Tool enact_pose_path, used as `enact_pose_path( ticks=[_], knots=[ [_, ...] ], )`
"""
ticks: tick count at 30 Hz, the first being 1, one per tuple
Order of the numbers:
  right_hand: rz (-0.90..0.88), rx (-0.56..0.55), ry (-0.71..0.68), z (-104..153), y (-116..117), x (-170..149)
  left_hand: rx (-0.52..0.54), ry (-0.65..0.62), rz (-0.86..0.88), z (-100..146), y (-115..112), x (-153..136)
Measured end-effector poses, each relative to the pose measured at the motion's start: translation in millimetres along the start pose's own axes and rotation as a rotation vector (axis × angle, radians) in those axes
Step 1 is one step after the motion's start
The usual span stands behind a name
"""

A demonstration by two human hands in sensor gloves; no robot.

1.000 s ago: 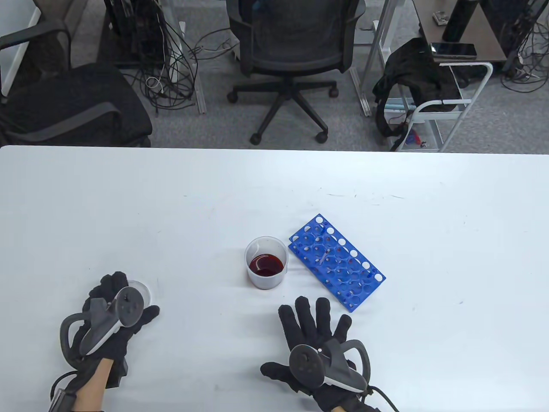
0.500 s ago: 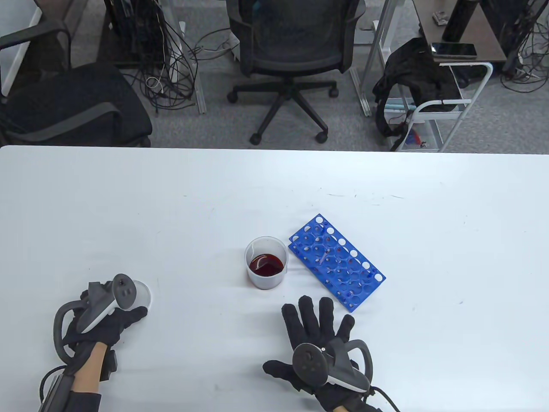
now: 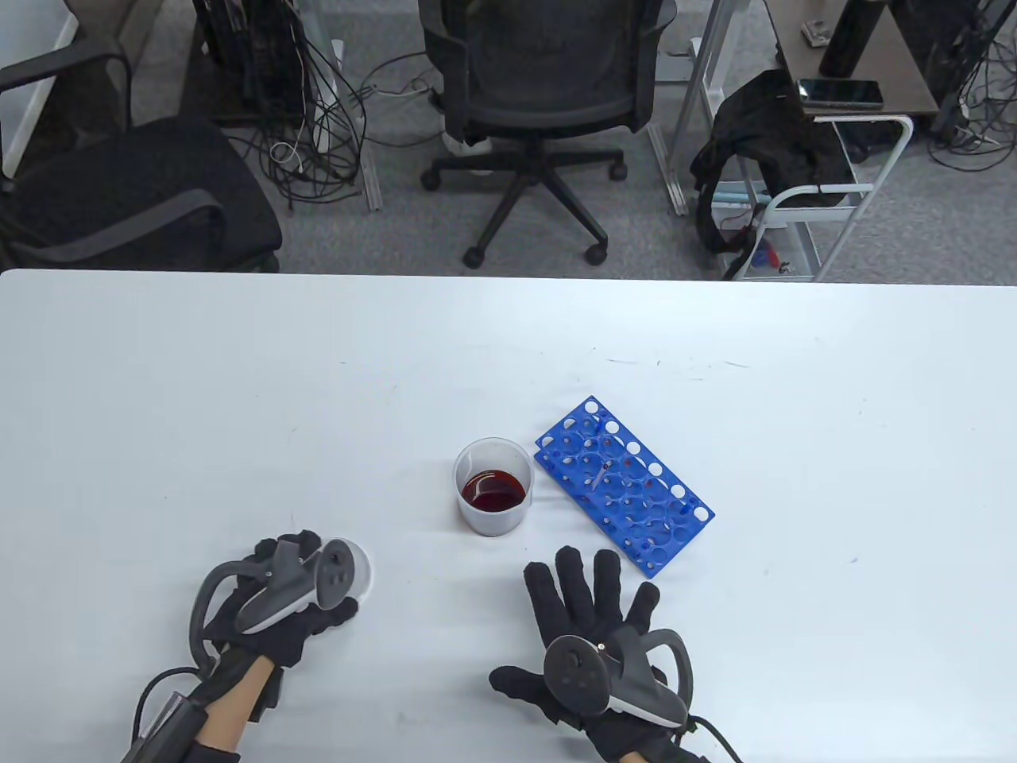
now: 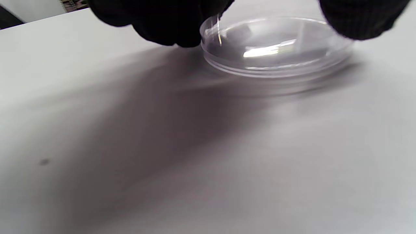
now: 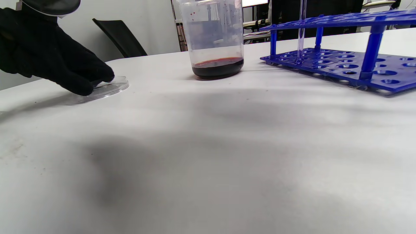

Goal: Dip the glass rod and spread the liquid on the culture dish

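A clear culture dish [image 3: 359,566] lies on the white table, lid on. My left hand [image 3: 306,592] grips it by its rim; fingers [image 4: 169,26] touch its left edge and another fingertip [image 4: 357,19] its right edge over the dish [image 4: 276,48]. It also shows in the right wrist view [image 5: 107,87]. A plastic beaker [image 3: 493,486] holds dark red liquid [image 5: 217,67]. A thin glass rod [image 3: 600,474] stands in the blue tube rack [image 3: 624,485]; the rod [image 5: 301,29] is upright. My right hand [image 3: 592,604] rests flat on the table, fingers spread, empty.
The table's far edge [image 3: 508,274] has office chairs and a cart behind it. The rack [image 5: 341,61] stands right of the beaker.
My left hand has slid the culture dish to the right along the table, toward the beaker. My right hand has barely moved.
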State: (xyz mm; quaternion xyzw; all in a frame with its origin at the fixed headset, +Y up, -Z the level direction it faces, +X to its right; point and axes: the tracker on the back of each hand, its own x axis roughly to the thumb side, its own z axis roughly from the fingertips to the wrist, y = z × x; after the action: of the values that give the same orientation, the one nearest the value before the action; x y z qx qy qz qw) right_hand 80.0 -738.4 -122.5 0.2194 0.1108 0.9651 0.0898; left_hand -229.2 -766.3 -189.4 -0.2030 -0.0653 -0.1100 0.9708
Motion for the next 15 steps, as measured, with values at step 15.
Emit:
enact_pose_path(
  ticks=[15],
  knots=[
    [0.007,-0.002,0.011,1.1,-1.7,-3.2,0.089,-0.357,-0.156,49.5,-5.5,110.2]
  ],
)
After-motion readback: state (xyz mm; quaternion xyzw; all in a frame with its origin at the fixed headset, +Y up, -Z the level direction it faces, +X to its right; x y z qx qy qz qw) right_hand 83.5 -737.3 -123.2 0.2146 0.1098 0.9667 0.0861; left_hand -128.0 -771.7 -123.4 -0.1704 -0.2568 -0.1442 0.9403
